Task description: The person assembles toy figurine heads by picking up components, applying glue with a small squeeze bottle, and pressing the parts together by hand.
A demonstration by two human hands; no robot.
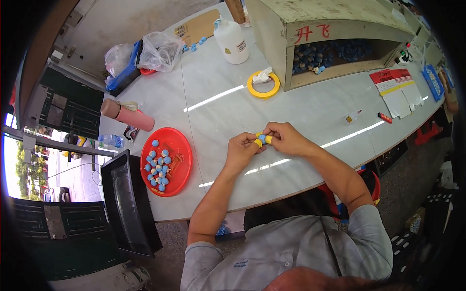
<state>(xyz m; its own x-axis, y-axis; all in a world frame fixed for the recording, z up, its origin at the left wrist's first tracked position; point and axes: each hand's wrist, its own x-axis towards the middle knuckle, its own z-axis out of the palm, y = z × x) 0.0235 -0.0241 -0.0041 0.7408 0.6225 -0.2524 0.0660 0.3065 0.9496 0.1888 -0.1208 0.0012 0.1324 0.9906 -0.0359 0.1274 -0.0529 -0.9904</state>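
Note:
Over the middle of the table, my left hand (240, 150) and my right hand (287, 139) meet with their fingertips closed. Between them is a small light-blue piece (262, 137), gripped from both sides. Yellow bands (269, 139) show at the fingertips, and they look like wraps on the fingers. The piece is partly covered, so its exact shape is hard to make out. To the left of my left hand lies a round red tray (181, 180). It carries several small blue-and-cream round pieces (156, 143) and a few brownish sticks.
A pink bottle (136, 119) lies beyond the tray, near a black bin (124, 203). Farther back are a white jug (231, 41), a yellow tape roll (272, 92) and a blue crate with plastic bags (125, 72). A wooden box (286, 53) holds blue pieces. Papers (397, 89) lie right.

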